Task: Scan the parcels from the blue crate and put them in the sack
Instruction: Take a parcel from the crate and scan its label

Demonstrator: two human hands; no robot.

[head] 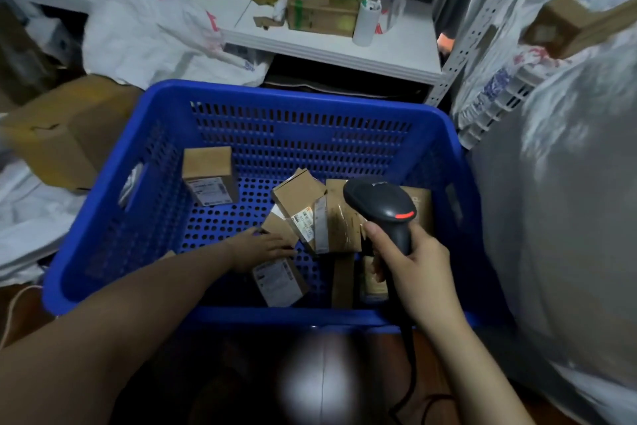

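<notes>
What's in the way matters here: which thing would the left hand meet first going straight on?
Likely the tilted labelled parcel just past the left hand's fingertips, though depth is unclear.

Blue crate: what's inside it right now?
Several small cardboard parcels on its perforated floor; the back-left parcel stands apart. Left hand rests on a front parcel. Scanner and right hand hide part of the right-side parcels.

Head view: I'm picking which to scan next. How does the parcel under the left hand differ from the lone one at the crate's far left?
The near parcel lies label up, under the left hand; the lone parcel stands upright, label facing front, untouched. Both are brown cardboard with white labels.
</notes>
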